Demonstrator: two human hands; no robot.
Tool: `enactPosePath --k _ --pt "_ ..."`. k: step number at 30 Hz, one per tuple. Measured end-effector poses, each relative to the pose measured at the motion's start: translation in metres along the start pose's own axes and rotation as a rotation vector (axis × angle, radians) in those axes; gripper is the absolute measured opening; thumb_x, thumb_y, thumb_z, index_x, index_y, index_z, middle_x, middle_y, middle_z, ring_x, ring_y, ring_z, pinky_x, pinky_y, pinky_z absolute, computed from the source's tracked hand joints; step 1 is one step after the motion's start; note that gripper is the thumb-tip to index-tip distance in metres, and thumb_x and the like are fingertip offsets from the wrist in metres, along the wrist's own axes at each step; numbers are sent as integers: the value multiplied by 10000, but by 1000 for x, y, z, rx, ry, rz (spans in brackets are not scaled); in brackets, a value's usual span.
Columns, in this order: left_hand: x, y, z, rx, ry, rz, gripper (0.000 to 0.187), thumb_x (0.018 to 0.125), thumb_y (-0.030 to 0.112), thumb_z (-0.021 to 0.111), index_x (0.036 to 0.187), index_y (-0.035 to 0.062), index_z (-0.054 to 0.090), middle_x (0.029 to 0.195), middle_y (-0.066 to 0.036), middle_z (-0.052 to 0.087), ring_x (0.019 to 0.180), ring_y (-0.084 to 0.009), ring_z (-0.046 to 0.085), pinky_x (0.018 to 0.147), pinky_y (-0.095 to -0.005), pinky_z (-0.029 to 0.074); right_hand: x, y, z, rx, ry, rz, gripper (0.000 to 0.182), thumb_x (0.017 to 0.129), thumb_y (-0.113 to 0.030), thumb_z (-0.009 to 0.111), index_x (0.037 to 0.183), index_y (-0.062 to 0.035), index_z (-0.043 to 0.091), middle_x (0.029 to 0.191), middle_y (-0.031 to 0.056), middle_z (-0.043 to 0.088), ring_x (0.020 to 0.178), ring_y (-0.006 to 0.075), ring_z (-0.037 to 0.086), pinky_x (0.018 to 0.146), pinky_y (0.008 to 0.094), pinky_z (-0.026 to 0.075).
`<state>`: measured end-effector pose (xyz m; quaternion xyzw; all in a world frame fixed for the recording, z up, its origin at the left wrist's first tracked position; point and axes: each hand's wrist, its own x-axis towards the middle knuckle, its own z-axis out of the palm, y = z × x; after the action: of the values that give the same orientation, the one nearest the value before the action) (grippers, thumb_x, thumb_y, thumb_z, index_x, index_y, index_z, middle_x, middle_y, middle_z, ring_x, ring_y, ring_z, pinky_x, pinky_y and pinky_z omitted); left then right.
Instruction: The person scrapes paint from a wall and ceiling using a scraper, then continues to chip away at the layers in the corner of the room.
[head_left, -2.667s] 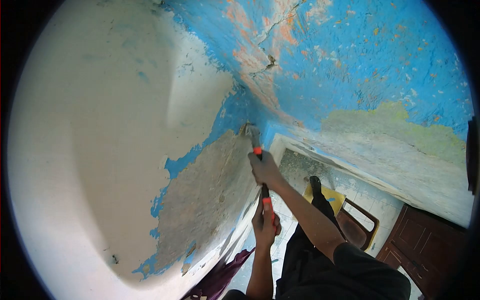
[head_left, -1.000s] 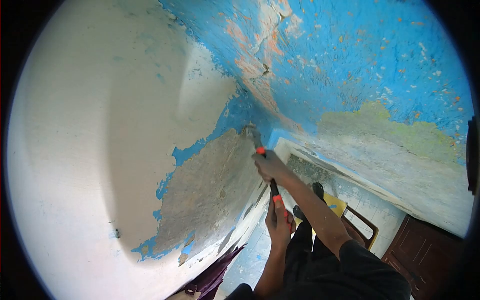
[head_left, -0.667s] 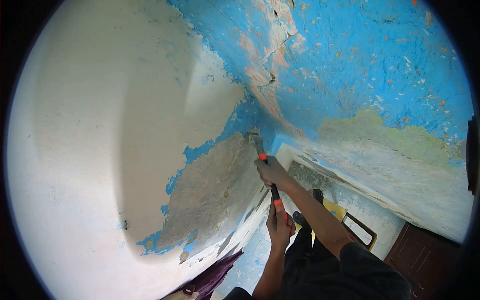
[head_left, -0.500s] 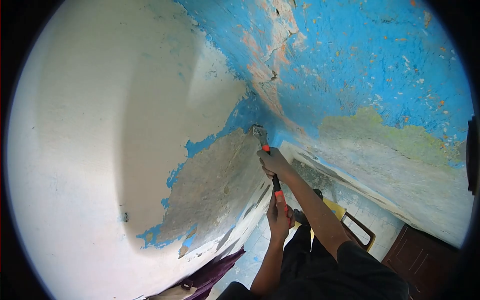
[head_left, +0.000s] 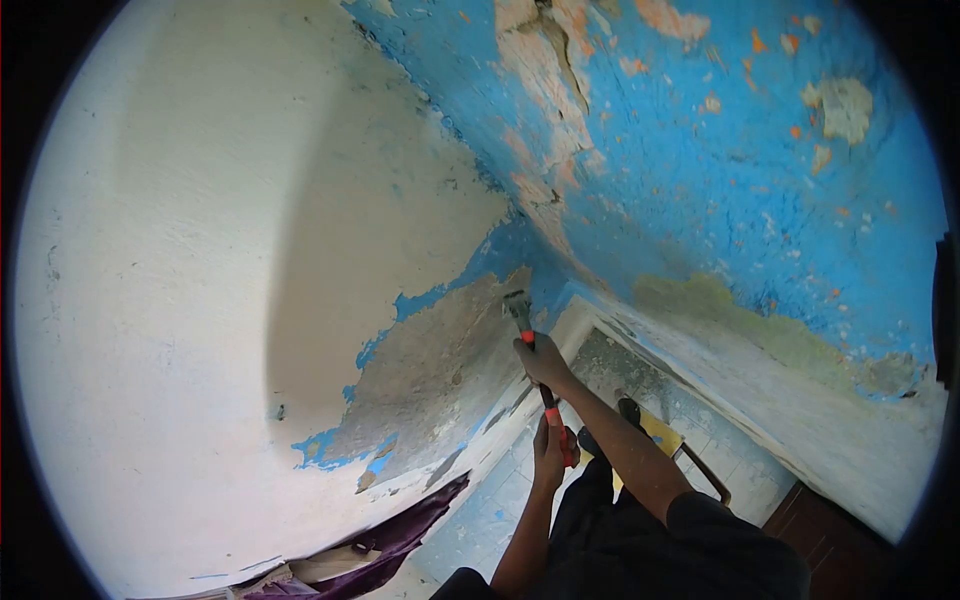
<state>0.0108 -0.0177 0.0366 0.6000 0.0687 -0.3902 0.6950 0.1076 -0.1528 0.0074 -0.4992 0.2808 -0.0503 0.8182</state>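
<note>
Between both hands (head_left: 545, 360), scraper (head_left: 535, 375) against wall (head_left: 430, 370).

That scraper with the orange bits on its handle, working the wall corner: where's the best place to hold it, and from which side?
By its long handle, from below, away from the blade. The scraper points up at the bare plaster, so the right hand wraps the shaft just behind the blade, and the left hand takes the orange end lower down. Two spaced grips probably steady the push.

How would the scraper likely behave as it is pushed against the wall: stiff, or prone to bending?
The scraper probably stays stiff: its shaft looks straight between the right hand and left hand. The blade tip meets bare plaster, so it may skid or catch. The two-handed grip suggests that firm pressure is needed.
</note>
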Motion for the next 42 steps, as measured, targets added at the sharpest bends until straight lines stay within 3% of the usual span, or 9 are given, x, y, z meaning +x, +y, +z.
enactPosePath --k 4,10,12,18,26,30,32,39,42 --pt "40 -44 -24 125 -20 -195 270 912 279 566 750 89 464 559 14 392 409 -115 412 388 -277 351 11 23 1 -239 78 -147 266 892 -252 577 764 -24 531 521 88 514 430 217 542 432 371 421" --pt "80 -53 -10 38 9 -237 302 881 231 583 646 124 426 543 37 387 422 -90 351 417 -256 278 29 10 -9 -420 221 -412 270 896 -224 581 768 8 526 559 114 517 521 260 546 503 373 418" --pt "89 -42 -5 49 -25 -231 258 892 214 557 690 118 428 550 44 373 428 -70 344 414 -250 263 25 -14 -11 -397 215 -350 250 873 -217 592 809 23 557 626 192 569 631 388 599 569 410 454" --pt "118 -76 15 14 145 -181 228 901 244 543 757 80 478 563 20 432 435 -81 382 416 -251 273 35 14 -21 -448 209 -502 218 876 -176 593 800 25 555 586 160 534 532 269 559 545 374 431" --pt "153 -115 15 130 -7 227 228 897 245 578 947 23 567 681 -21 554 502 -103 512 419 -264 371 37 -7 -28 -560 163 -457 192 847 -154 605 896 30 578 705 252 592 757 441 607 610 431 473" --pt "162 -129 11 271 -90 222 347 920 213 589 1189 19 486 1032 -95 586 950 -191 567 826 -339 475 41 0 -35 -546 124 -422 187 844 -159 607 887 21 577 698 255 591 756 448 605 599 438 472" --pt "155 -132 18 64 -67 69 341 908 216 604 1173 25 506 1037 -99 590 967 -208 561 848 -351 464 38 -3 -39 -586 113 -391 182 841 -157 607 883 16 575 700 254 590 760 451 601 606 437 472" --pt "174 -142 17 620 -145 372 310 870 205 650 1127 54 565 1049 -122 593 985 -263 558 856 -379 455 47 1 -47 -614 100 -508 175 840 -153 607 870 16 572 689 246 590 728 455 597 594 424 470" --pt "184 -188 21 439 14 511 329 863 208 661 1129 42 563 1073 -113 586 976 -249 558 845 -371 455 39 -3 -47 -618 57 -418 176 828 -141 622 887 19 575 714 246 591 761 468 581 610 409 470"
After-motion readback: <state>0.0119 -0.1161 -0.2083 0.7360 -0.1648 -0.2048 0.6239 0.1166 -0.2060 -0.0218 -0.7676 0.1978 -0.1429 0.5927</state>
